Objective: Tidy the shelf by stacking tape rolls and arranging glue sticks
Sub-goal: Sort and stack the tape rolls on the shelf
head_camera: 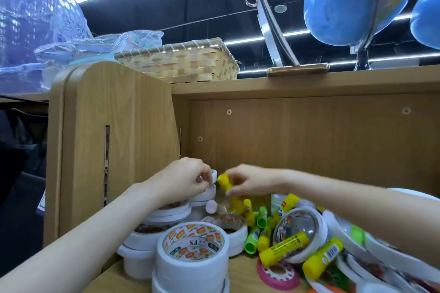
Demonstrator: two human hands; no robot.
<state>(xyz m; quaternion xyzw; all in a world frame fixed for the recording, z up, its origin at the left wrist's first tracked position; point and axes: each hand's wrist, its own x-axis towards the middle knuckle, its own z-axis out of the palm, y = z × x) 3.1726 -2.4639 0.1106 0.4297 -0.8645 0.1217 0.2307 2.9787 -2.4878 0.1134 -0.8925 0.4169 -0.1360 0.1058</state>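
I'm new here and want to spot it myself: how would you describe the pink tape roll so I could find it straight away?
Look inside the wooden shelf, at the heap of white tape rolls and glue sticks on its floor. Near the front, right of the tall white tape stack, the pink tape roll lies flat on the board, partly under a yellow glue stick. It is the only pink roll there.

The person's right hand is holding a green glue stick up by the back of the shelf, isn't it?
Not quite. The head view shows the right hand holding a yellow glue stick, not a green one. The rest is right: it is held up near the back of the shelf.
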